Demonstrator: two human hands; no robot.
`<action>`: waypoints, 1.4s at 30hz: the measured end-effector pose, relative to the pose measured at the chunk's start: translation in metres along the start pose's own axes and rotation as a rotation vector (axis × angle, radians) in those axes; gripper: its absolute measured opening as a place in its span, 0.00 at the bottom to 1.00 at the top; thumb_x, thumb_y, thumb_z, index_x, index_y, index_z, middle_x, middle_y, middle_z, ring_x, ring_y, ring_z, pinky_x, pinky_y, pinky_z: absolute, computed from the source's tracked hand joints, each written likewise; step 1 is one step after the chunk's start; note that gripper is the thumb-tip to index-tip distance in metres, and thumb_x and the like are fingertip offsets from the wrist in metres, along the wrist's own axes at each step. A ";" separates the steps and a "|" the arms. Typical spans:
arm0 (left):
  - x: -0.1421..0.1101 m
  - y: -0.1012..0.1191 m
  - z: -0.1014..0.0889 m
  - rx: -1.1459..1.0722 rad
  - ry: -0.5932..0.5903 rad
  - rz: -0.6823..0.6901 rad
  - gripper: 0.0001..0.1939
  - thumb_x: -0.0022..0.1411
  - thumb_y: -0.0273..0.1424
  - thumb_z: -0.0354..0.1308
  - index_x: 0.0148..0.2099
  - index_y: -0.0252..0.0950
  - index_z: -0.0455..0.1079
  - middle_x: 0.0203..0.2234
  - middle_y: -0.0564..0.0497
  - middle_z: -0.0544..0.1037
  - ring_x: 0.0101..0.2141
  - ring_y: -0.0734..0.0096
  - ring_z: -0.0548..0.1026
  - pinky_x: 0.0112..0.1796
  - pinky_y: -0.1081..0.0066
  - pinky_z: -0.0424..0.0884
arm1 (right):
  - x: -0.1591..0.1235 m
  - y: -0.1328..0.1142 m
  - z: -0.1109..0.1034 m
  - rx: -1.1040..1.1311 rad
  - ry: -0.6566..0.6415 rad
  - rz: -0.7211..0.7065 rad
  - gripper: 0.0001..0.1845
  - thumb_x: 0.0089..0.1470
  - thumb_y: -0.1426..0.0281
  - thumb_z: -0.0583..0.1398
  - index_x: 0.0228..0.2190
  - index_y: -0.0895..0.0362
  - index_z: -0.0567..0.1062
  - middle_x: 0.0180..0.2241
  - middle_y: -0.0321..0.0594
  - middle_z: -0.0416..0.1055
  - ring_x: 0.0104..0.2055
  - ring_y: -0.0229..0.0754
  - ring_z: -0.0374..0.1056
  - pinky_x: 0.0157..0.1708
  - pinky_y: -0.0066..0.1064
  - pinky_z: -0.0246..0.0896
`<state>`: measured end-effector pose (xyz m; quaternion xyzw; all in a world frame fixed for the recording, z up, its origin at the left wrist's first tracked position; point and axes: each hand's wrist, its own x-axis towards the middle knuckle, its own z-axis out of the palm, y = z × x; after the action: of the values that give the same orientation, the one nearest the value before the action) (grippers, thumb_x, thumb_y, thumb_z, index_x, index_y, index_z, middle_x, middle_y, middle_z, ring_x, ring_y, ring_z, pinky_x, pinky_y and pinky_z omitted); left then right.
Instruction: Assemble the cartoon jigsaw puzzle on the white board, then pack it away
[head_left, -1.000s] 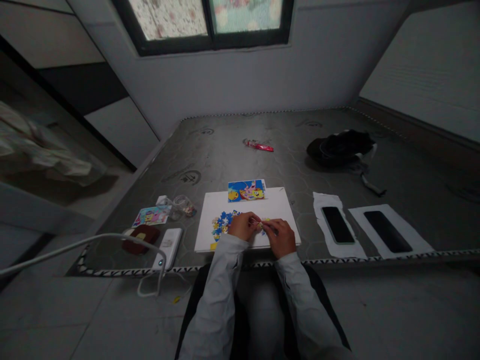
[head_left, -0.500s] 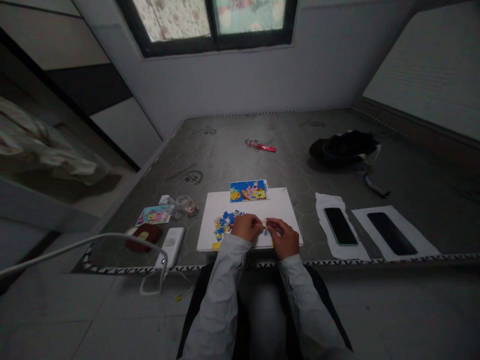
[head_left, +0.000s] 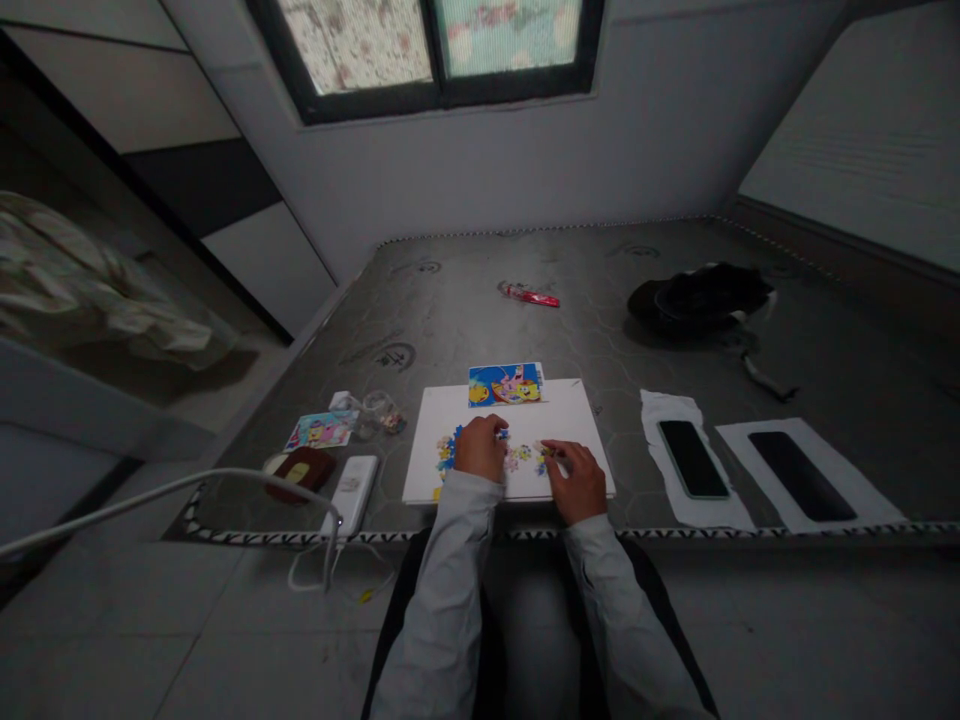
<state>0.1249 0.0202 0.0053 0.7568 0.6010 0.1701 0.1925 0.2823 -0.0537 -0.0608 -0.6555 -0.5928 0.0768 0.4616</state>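
Note:
On a white board (head_left: 560, 410) lie several small jigsaw puzzle pieces (head_left: 445, 458), blue and yellow, heaped at the left. My left hand (head_left: 480, 450) is over the right side of this heap, fingers curled down and closed; what they hold is hidden. A small group of pale and yellow pieces (head_left: 518, 457) lies between my hands. My right hand (head_left: 579, 480) pinches a small puzzle piece at the right end of that group. At the board's far edge rests a blue picture card (head_left: 505, 384) with cartoon figures.
Left of the board are a second picture card (head_left: 322, 430), a clear plastic bag (head_left: 384, 410), a brown case (head_left: 301, 474) and a white power bank (head_left: 355, 492) with a cable. Two phones (head_left: 694, 460) on paper lie right. Farther back are a red-handled item (head_left: 538, 298) and a dark cap (head_left: 697, 300).
My hands have moved apart. The left one shifted up and left over the heap, and the small group of pieces between them now shows. The view has shifted slightly.

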 end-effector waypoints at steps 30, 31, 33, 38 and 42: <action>-0.001 0.012 0.018 0.093 -0.014 -0.012 0.10 0.62 0.30 0.57 0.45 0.40 0.76 0.40 0.45 0.72 0.44 0.63 0.69 0.46 0.67 0.64 | -0.004 0.007 0.009 -0.163 0.011 -0.030 0.14 0.58 0.65 0.59 0.46 0.51 0.77 0.37 0.38 0.79 0.38 0.41 0.69 0.46 0.36 0.54; -0.001 0.012 0.019 0.082 -0.014 0.007 0.12 0.62 0.28 0.56 0.46 0.41 0.76 0.41 0.46 0.72 0.44 0.64 0.69 0.46 0.67 0.64 | -0.005 0.007 0.010 -0.162 0.017 -0.027 0.13 0.58 0.65 0.59 0.44 0.50 0.78 0.35 0.37 0.79 0.37 0.41 0.68 0.46 0.36 0.54; 0.000 0.013 0.023 0.059 -0.031 0.082 0.14 0.63 0.26 0.55 0.48 0.43 0.76 0.41 0.46 0.73 0.44 0.65 0.69 0.47 0.68 0.64 | -0.005 0.007 0.010 -0.152 0.029 -0.029 0.11 0.58 0.66 0.59 0.42 0.51 0.79 0.33 0.37 0.78 0.35 0.40 0.67 0.45 0.35 0.53; 0.002 0.014 0.038 0.040 -0.117 0.214 0.14 0.64 0.29 0.55 0.49 0.45 0.76 0.43 0.47 0.72 0.45 0.64 0.68 0.47 0.67 0.66 | -0.004 0.005 0.008 -0.147 -0.021 -0.024 0.11 0.60 0.68 0.57 0.42 0.52 0.79 0.34 0.38 0.78 0.37 0.39 0.67 0.45 0.35 0.49; 0.003 0.015 0.042 0.006 -0.113 0.223 0.12 0.62 0.30 0.57 0.48 0.44 0.76 0.43 0.47 0.72 0.45 0.64 0.69 0.48 0.67 0.66 | -0.004 0.004 0.007 -0.196 -0.003 0.037 0.10 0.59 0.67 0.58 0.41 0.49 0.77 0.36 0.35 0.78 0.40 0.40 0.66 0.45 0.37 0.42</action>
<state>0.1587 0.0165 -0.0242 0.8280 0.5017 0.1456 0.2036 0.2794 -0.0533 -0.0690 -0.7083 -0.5859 0.0282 0.3927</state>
